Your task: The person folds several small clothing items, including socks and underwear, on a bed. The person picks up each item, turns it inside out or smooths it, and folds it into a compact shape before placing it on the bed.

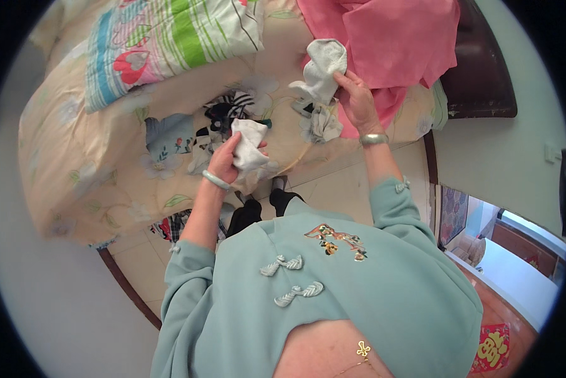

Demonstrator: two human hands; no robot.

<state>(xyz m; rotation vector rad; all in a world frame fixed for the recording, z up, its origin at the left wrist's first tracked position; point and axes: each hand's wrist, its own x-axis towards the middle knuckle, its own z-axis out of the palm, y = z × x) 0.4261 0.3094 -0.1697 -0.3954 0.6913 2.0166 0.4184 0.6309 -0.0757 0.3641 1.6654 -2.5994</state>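
From my remote seat, I see nearest the person's teal blouse [371, 277], its sleeves ending at bare forearms with a bangle on each wrist. Beyond it, the left hand [223, 165] grips a folded white cloth [249, 145], thumb pressed over its face, the other fingers mostly hidden behind it; I cannot tell how they are set. The right hand [358, 104], reaching further out, pinches a white sock [324, 66] by its right edge between thumb and forefinger, the sock raised above the bed [116, 195]

The bed is what carries everything here. Just beyond the left hand lies a loose heap of dark and striped socks [229, 108], with a pale blue cloth [169, 134] beside it on the left. Below the raised sock sits a small bunch of pale socks [324, 123]. Further back are a striped quilt [188, 38] on the left and a pink cloth [403, 44] on the right

For edges, I have the bed's front edge curving across just ahead of the feet [278, 183], with tiled floor [358, 171] showing to the right between bed and blouse. At the far right, a dark headboard [485, 69] bounds the bed, near the pink cloth
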